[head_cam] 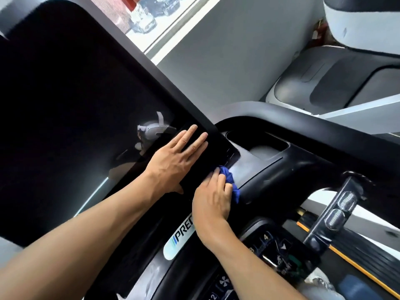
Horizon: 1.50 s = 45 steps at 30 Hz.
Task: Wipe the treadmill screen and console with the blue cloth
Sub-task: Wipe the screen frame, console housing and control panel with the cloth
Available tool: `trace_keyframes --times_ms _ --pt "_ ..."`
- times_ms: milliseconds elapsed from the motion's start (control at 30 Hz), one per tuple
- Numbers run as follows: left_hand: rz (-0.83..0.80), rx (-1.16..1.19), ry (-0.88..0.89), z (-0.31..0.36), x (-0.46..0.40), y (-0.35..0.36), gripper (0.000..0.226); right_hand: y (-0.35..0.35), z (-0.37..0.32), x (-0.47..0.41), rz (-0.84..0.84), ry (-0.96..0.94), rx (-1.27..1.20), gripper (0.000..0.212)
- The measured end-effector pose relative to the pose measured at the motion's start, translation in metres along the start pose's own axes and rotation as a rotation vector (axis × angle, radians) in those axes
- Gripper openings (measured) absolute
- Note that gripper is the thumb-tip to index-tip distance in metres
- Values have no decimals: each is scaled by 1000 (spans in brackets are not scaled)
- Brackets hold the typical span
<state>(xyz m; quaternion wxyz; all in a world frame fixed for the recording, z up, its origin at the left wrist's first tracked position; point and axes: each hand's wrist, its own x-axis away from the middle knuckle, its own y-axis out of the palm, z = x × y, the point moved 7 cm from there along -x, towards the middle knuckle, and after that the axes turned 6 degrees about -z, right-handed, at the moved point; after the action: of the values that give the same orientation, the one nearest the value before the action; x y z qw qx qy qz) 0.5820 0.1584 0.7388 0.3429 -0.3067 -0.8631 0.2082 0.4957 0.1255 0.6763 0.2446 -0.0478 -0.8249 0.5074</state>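
Observation:
The treadmill's large black screen (pixel 65 105) fills the left of the view, tilted. My left hand (pixel 175 161) lies flat on the screen's lower right corner, fingers spread, holding nothing. My right hand (pixel 214 195) is closed on a bunched blue cloth (pixel 230 180) and presses it against the black console (pixel 270 169), just below the screen's corner and beside a recessed tray. Most of the cloth is hidden under my fingers.
A logo badge (pixel 179 237) sits under my right wrist. Console buttons (pixel 272 245) lie lower right. A handlebar post with two silver grip pads (pixel 339 211) stands to the right. Another machine (pixel 346 83) and a window (pixel 151 18) lie beyond.

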Motion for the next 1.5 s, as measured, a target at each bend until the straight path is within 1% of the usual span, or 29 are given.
trace_keyframes --times_ms 100,200,267,300,367,433,500,600,733,800,833,867,933,1133,1200,1267,1300,1400,1500 --pt "19 17 -15 6 8 -1 131 11 -8 8 5 -26 56 51" --pt "88 24 -43 10 23 3 105 13 -26 25 -52 -68 106 45" --pt "100 28 -49 11 32 6 96 18 -33 33 -109 -95 132 42" --pt "117 39 -54 11 34 6 96 15 -28 28 -106 -72 122 42" --pt "132 65 -48 10 35 8 99 2 -11 6 -29 10 97 45" --pt "97 69 -31 10 36 15 107 -9 5 -10 43 66 94 45" --pt "81 88 -8 10 36 19 111 -10 5 -2 8 41 61 45" --pt "103 108 40 5 35 20 112 -6 1 18 -29 -46 142 47" --pt "76 94 81 2 33 23 119 -25 23 -14 21 17 202 38" --pt "85 99 73 3 33 23 118 -25 16 -11 -4 6 201 37" --pt "84 98 69 4 33 24 119 -18 8 -3 -46 0 192 39" --pt "83 97 68 4 32 24 119 -8 -1 6 -84 -9 181 41" --pt "74 107 74 3 33 23 120 6 -15 16 -107 -21 152 47" --pt "78 103 71 1 33 23 125 -8 -4 -12 0 48 51 54" --pt "72 109 78 2 34 22 124 0 -11 0 -20 15 71 53" --pt "69 109 80 1 33 22 122 10 -18 16 -43 -72 145 49" --pt "72 106 80 1 33 22 122 10 -17 12 -24 -82 140 50" --pt "61 89 73 2 33 22 125 -7 -2 -13 75 4 26 54" --pt "60 97 61 4 34 21 126 -2 -4 -5 54 -37 46 55"
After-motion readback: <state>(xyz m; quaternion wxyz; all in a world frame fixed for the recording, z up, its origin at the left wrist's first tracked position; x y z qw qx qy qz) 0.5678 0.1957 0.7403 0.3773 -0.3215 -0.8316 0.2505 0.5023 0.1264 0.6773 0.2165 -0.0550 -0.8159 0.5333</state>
